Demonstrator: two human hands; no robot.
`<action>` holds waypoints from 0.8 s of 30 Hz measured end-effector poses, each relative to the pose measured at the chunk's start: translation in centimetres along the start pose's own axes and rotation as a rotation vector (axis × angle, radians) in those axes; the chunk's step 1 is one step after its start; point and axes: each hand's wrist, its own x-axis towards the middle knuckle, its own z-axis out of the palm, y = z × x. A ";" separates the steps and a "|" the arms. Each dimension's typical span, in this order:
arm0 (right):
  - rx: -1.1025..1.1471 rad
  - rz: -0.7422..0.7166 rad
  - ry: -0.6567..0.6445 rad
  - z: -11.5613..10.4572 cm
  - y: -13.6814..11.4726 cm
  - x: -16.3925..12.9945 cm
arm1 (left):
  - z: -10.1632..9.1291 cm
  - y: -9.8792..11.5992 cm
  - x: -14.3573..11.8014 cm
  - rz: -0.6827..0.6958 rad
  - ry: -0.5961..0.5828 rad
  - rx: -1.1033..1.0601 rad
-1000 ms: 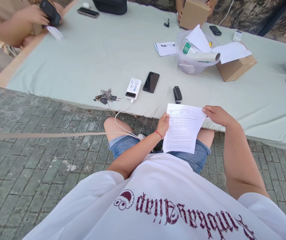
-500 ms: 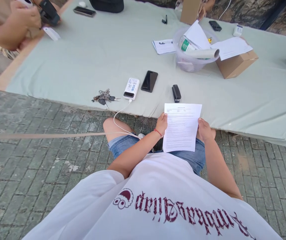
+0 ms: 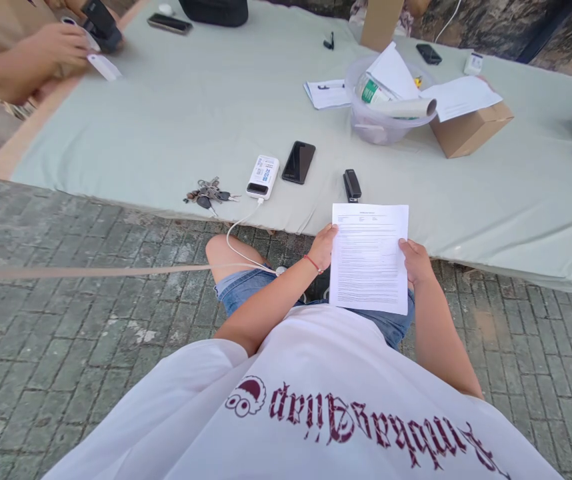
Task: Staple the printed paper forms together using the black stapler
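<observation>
Gripping a white rectangular paper sheet (image 3: 370, 263) with illegibly small print in closed fingers of left hand (image 3: 323, 247) and right hand (image 3: 417, 261), near the pale-green cloth-covered worktop (image 3: 191, 120) edge.

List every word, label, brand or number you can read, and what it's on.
No text reads for certain.
White shirt: large dark-red lettering, upside down, too ornate to read.
Held paper: printed lines, too small.
White power bank: blue print, too small.
Green label in tub: too small.
</observation>
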 end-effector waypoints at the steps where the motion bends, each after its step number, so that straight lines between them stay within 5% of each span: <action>1: 0.070 0.046 0.008 -0.3 0.0 0.1 | 0.2 0.3 -0.2 -0.014 -0.043 -0.022; 8: 0.278 0.138 0.035 -1.3 -0.2 0.1 | 0.9 1.3 -0.8 -0.039 -0.183 -0.131; 15: 0.286 0.193 0.014 -1.6 0.3 0.1 | -0.1 0.8 0.6 -0.124 -0.038 -0.039; 24: 0.277 0.130 -0.028 -2.5 -0.1 0.8 | 0.7 4.3 3.0 -0.018 0.212 0.034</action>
